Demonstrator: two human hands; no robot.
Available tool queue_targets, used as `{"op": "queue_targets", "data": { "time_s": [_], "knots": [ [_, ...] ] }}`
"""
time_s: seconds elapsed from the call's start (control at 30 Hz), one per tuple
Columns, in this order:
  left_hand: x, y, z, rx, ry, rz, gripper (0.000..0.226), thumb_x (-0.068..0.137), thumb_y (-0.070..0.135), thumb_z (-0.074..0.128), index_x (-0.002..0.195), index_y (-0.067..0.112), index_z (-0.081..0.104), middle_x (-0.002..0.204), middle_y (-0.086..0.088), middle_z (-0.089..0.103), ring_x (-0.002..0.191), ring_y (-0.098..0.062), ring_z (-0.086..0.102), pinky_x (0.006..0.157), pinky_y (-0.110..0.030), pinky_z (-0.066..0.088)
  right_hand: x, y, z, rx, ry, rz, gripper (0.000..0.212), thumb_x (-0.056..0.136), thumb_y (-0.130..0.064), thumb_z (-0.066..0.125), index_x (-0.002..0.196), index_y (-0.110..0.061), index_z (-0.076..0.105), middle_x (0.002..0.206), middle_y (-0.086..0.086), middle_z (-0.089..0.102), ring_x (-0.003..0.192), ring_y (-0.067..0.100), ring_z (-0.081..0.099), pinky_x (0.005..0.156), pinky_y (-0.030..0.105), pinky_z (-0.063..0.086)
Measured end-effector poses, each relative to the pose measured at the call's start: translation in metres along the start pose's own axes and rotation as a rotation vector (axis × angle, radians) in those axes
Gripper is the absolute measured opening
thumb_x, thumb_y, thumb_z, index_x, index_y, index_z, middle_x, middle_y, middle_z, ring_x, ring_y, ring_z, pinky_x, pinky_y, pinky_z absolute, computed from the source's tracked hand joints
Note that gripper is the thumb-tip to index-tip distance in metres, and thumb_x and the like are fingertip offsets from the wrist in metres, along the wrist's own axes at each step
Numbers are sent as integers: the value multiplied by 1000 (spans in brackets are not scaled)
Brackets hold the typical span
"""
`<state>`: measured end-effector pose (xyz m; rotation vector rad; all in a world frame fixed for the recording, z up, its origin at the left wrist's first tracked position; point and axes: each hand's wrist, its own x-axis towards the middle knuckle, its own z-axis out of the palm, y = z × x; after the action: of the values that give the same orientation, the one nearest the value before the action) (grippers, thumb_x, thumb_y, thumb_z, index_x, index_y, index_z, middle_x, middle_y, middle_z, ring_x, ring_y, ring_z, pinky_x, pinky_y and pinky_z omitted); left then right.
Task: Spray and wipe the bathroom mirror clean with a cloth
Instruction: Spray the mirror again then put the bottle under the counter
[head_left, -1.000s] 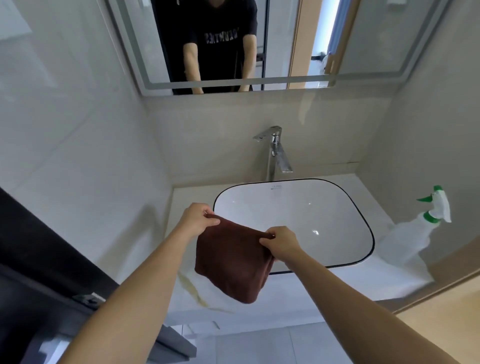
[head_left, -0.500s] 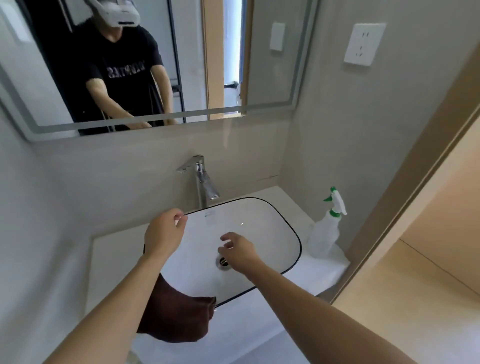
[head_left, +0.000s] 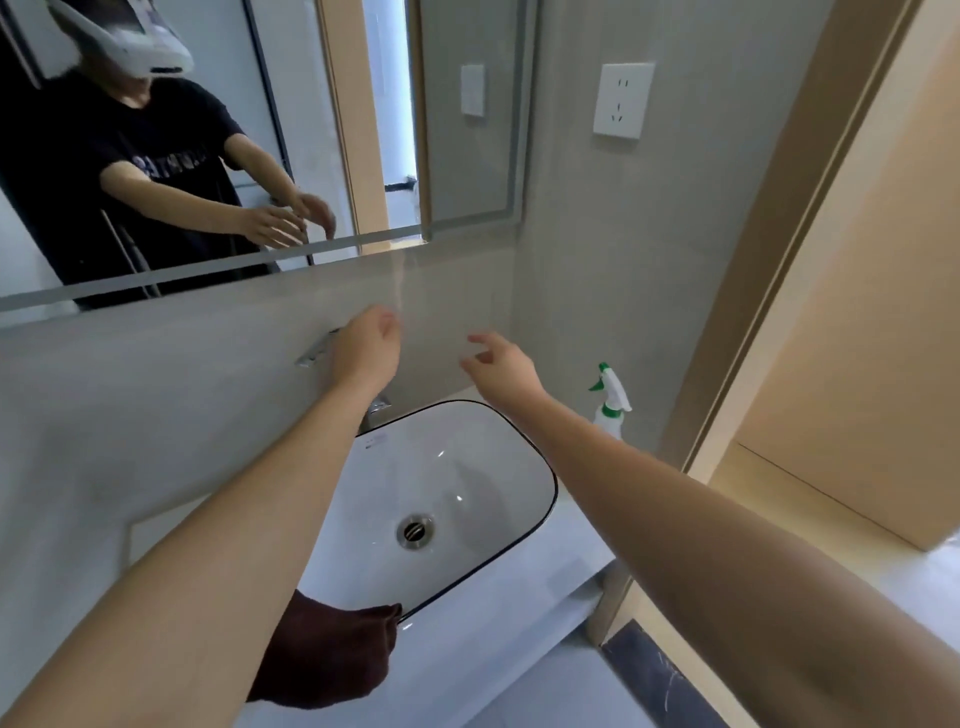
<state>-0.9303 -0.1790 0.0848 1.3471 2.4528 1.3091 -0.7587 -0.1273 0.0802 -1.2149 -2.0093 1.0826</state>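
The dark brown cloth (head_left: 332, 654) hangs over the front left rim of the white sink (head_left: 540, 467), partly hidden by my left forearm. The white spray bottle (head_left: 610, 400) with a green nozzle stands on the counter at the right, by the side wall. The mirror (head_left: 457, 156) fills the upper left and reflects a person in a black shirt. My left hand (head_left: 366, 348) is raised in front of the faucet, fingers loosely curled, holding nothing. My right hand (head_left: 501, 364) is raised over the sink with its fingers spread, empty, left of the bottle.
A chrome faucet (head_left: 317, 353) sticks out from behind my left hand. A white wall socket (head_left: 622, 101) sits on the right wall above the bottle. A wooden door frame (head_left: 779, 260) runs along the right side. The white counter (head_left: 493, 623) surrounds the sink.
Both hands let go of the cloth, which now lies over the sink's front rim. Both hands have risen toward the wall, the right one nearer the bottle. The view has swung right and up.
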Motion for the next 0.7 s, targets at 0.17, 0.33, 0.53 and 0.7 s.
{"op": "queue_targets", "data": {
  "time_s": [0.17,0.33,0.53,0.7],
  "knots": [
    [6,58,49,-108,-99,17,35,105,27,40,120,5,63,124,-19,65,117,-36,57,92,-36,42,8,17,-61,31,158,33,44,100,-22,54,143,-17,53,120,8,65,111,27,60,84,28,46],
    [-4,94,125,-113,-305,-30,48,108,31,31,121,-3,62,130,-26,59,121,-40,54,95,-38,40,8,93,-105,44,406,200,30,95,-12,48,123,-8,60,105,6,65,98,30,61,84,38,53],
    [-30,98,233,-274,-579,-317,65,105,51,20,149,8,40,157,-14,37,143,-31,36,114,-39,29,4,207,-115,-27,349,496,26,90,-4,47,114,-8,56,112,12,62,92,26,55,68,29,40],
    [-33,71,311,-423,-729,-617,98,83,85,15,153,19,36,158,-5,37,143,-29,38,119,-47,30,37,272,-99,9,153,542,47,91,-6,60,136,-9,50,125,10,59,105,25,57,79,29,44]
  ]
}}
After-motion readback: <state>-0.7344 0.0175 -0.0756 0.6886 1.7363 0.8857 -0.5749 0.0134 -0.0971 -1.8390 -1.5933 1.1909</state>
